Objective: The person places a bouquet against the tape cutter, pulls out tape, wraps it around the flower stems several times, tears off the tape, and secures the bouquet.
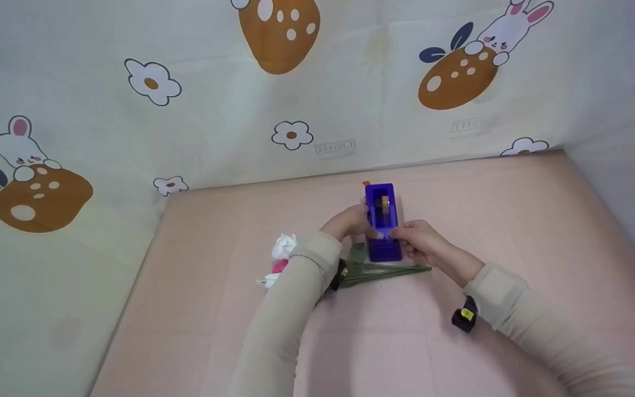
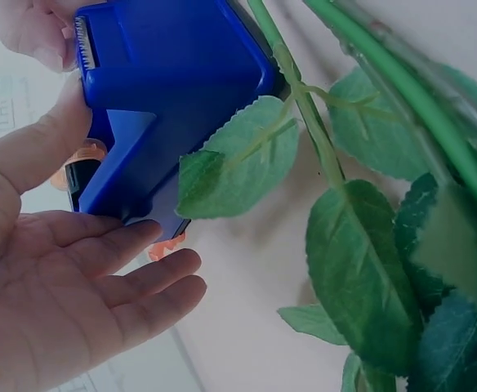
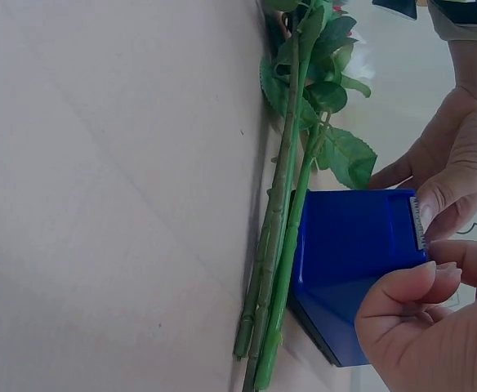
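Tape dispenser (image 1: 382,220): I see a blue dispenser standing on the pink tabletop (image 1: 516,220), near the back wall, with both hands at its near end.
Cutter: the serrated blade (image 3: 419,222) sits at the dispenser's near top edge, right where the two thumbs meet.
Left hand (image 1: 345,221): I read it as open against the dispenser's left side, fingers (image 2: 140,282) straight and loosely spread, the thumb laid up along the body toward the blade.
Right hand (image 1: 422,242): its fingers (image 3: 402,286) are curled and pinched together just beside the blade, touching the dispenser's top corner; I cannot tell whether a tape end lies between them.
Tape roll (image 1: 385,204): a yellowish roll shows inside the dispenser's far half.
Flower stems (image 1: 389,270): green stems with leaves lie on the tabletop, touching the dispenser's near base and running across it.
Blooms (image 1: 281,256): white and pink heads lie to the left, beside the left sleeve.
Backdrop (image 1: 130,110): a cloth printed with rabbits and flowers.
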The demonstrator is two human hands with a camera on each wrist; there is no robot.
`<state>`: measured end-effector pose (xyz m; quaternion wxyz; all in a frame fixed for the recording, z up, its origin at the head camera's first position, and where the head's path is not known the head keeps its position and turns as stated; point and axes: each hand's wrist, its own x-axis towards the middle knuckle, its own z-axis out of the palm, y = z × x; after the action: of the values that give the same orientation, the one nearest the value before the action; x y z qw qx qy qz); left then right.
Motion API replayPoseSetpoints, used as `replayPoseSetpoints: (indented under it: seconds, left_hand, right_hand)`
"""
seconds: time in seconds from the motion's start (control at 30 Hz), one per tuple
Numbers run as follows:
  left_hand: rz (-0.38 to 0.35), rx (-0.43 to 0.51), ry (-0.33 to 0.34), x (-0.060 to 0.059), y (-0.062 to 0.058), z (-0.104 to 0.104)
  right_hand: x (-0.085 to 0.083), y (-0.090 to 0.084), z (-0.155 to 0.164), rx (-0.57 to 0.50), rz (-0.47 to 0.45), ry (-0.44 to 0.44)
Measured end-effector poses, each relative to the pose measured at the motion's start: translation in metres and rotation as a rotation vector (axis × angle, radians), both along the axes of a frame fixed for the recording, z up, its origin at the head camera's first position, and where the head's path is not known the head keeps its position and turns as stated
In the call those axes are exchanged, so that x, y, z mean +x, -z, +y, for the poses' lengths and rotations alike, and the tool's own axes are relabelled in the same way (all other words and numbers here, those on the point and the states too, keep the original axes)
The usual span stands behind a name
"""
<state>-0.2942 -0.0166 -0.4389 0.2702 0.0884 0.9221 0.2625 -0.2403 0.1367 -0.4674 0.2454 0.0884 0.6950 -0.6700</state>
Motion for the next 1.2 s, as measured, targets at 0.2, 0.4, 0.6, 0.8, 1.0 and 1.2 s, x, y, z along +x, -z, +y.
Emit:
replayPoseSetpoints:
  seconds: [0.2, 0.4, 0.6, 0.8, 1.0, 1.2]
  left_hand:
    - [-0.057, 0.004, 0.011, 0.004, -0.004, -0.003]
    - [-0.089, -0.002, 0.043, 0.004, -0.005, -0.003]
    - [-0.055, -0.011, 0.089, 0.007, -0.004, -0.002]
    - [0.07, -0.249, 0.184, -0.024, 0.051, 0.009]
    - [0.092, -0.402, 0.199, -0.037, 0.078, 0.017]
    - [0.086, -0.412, 0.223, -0.01, 0.037, 0.011]
  right_hand:
    - [-0.001, -0.001, -0.001, -0.023, -0.013, 0.002]
    - [-0.001, -0.006, -0.001, -0.053, -0.037, 0.0]
    - [0.002, -0.011, -0.003, -0.241, -0.145, 0.004]
    - [0.005, -0.01, -0.007, -0.318, -0.214, 0.012]
    - [0.005, -0.01, -0.01, -0.339, -0.214, 0.001]
    - [0.009, -0.011, -0.01, -0.356, -0.205, -0.004]
